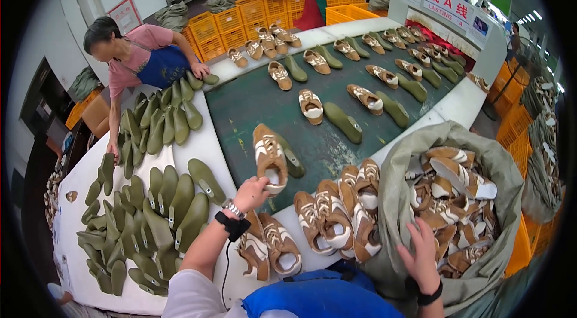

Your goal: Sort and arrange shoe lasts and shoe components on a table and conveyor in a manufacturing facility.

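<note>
Your left hand [251,193] is raised over the near edge of a dark green belt [252,107], its fingers [259,184] clenched around the heel end of a tan and white shoe [268,159] that stands tilted above the belt. A green foot form [293,162] lies just behind that shoe. Your right hand [422,253] reaches into a large grey-green sack [396,198] at your right, fingers spread and released, resting on the heap of matching shoes [457,198] inside.

Between your hands, more tan and white shoes [336,216] are piled on the white tabletop [204,143], and two lie just below your left wrist. To your left, a big cluster of green forms [150,216] covers the tabletop.

Along the belt, shoes and green forms lie in pairs, running away from you. A person in a pink shirt and blue apron [144,59] leans over the far left of the tabletop, one hand on the forms.

Behind them stand stacked orange crates [222,26]. At upper right, a white rectangular sign with red lettering [448,8] sits above the belt's far end. A small red-bordered notice [125,14] hangs on the left wall.
</note>
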A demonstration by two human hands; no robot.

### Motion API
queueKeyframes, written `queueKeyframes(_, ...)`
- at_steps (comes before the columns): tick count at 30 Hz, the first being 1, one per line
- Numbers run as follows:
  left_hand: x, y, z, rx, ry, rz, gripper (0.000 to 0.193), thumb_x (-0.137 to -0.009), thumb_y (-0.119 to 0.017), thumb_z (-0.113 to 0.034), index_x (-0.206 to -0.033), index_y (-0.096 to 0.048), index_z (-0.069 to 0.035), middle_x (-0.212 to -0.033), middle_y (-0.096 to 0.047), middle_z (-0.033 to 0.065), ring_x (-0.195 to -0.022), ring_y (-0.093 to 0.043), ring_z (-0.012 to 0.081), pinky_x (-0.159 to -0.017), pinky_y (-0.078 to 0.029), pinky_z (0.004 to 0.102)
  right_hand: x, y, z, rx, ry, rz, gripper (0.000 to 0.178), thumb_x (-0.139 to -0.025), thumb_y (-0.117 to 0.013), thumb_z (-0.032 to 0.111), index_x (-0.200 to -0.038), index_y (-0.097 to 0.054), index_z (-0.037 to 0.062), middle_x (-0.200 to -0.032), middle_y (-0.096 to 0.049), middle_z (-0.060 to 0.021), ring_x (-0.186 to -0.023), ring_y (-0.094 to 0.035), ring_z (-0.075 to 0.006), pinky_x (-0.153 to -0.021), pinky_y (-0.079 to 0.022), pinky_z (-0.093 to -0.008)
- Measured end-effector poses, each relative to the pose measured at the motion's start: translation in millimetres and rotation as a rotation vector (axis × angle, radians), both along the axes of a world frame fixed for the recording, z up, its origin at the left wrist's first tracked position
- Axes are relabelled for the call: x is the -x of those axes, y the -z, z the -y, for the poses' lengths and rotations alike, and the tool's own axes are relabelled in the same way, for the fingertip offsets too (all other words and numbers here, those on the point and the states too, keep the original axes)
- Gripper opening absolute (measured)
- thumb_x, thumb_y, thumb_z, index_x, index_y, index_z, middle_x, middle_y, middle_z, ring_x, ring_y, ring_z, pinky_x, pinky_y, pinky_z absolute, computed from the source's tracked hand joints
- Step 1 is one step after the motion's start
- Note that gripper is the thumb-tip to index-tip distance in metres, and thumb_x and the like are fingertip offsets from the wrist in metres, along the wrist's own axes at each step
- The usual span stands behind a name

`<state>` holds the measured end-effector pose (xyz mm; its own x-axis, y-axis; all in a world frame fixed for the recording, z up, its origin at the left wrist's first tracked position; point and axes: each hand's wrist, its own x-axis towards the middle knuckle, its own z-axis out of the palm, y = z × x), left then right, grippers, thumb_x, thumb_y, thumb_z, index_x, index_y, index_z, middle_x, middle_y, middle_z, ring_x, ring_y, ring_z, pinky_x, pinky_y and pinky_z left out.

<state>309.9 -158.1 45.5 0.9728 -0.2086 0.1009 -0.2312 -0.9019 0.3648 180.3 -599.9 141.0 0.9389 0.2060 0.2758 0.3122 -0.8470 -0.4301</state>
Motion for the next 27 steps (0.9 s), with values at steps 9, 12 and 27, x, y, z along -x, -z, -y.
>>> queueKeyframes(9,-124.8,119.7,-69.8,0.023,-0.419,-0.149,0.033,-0.075,-0.053,-0.012,-0.108,-0.052,-0.005,-0.089,-0.061,0.0243,-0.087,-0.059,0.0382,-0.078,-0.047,0.0448,40.4,70.5,-23.1,0.157,0.065,-0.255,0.069,-0.066,-0.07,0.018,-0.129,-0.041,0.0066,-0.133,-0.033,-0.0256,-0.122,-0.028,-0.046,-0.103,-0.025,-0.05)
queueKeyframes(12,-150.9,131.5,-80.8,0.109,-0.559,-0.104,0.052,-0.075,-0.053,-0.008,-0.125,-0.04,-0.007,-0.095,-0.059,0.0258,-0.09,-0.058,0.0389,-0.079,-0.046,0.0442,40.0,69.7,-23.0,0.142,0.071,-0.256,0.067,-0.065,-0.069,0.015,-0.127,-0.043,0.0059,-0.13,-0.037,-0.025,-0.121,-0.032,-0.0451,-0.101,-0.028,-0.0494)
queueKeyframes(27,28.3,-43.7,100.8,0.259,0.351,-0.197,0.043,-0.073,-0.065,-0.011,-0.114,-0.053,-0.002,-0.108,-0.058,0.018,-0.1,-0.056,0.0328,-0.085,-0.045,0.0371,48.7,43.3,53.7,-0.313,0.349,-0.149,0.056,-0.077,-0.065,0.029,-0.123,-0.046,0.003,-0.122,-0.047,-0.0204,-0.11,-0.048,-0.0361,-0.094,-0.038,-0.0397)
